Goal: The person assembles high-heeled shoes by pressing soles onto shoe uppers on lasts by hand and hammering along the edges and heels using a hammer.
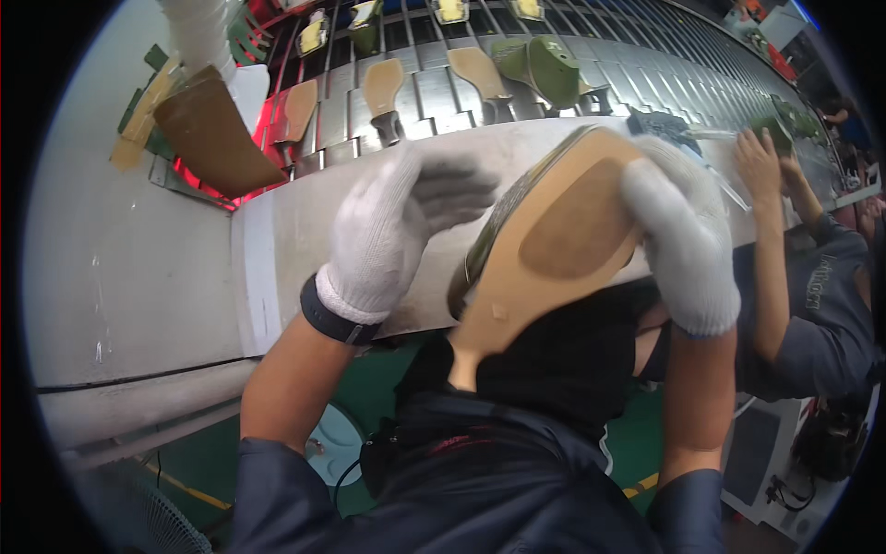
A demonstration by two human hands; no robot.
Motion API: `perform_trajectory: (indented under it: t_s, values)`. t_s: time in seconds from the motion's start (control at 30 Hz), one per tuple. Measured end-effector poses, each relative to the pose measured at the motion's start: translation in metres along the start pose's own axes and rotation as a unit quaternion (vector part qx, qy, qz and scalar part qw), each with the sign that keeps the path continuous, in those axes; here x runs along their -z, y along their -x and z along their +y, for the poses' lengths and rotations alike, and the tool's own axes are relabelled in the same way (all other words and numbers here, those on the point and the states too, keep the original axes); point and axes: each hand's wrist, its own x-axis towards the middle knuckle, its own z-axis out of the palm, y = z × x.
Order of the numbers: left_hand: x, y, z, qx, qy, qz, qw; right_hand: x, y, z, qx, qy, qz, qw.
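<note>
My right hand [688, 240], in a white knit glove, grips a shoe [577, 222] by its wide front end. The shoe's tan sole faces me, with a darker patch on the forepart. Its narrow end points down toward my lap, and a strip of olive-green upper shows along its left side. To the left of the shoe, my left hand [383, 231] is raised in the same kind of glove, apart from it. Those fingers are stretched out, slightly blurred, and hold nothing. The fingers of my right hand behind the shoe are partly hidden.
Beyond a pale ledge [295, 240] runs a metal slatted conveyor [637, 88]. Several tan-soled pieces [381, 88] and a green shoe [554, 74] lie there. A brown flap [217, 129] hangs at the left. At the right a co-worker's hand [759, 166] holds a green piece. A light-blue stool [337, 439] stands below.
</note>
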Motion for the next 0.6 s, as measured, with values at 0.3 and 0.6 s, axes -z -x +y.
perform_trajectory:
  t_s: [0.3, 0.6]
  values:
    - [0.035, -0.021, -0.025, -0.177, -0.114, 0.229, 0.95, -0.056, 0.113, 0.083, -0.222, -0.373, 0.02, 0.901]
    - [0.014, -0.04, -0.017, -0.246, -0.201, 0.027, 0.948, -0.066, 0.02, 0.026, 0.133, 0.25, -0.017, 0.959]
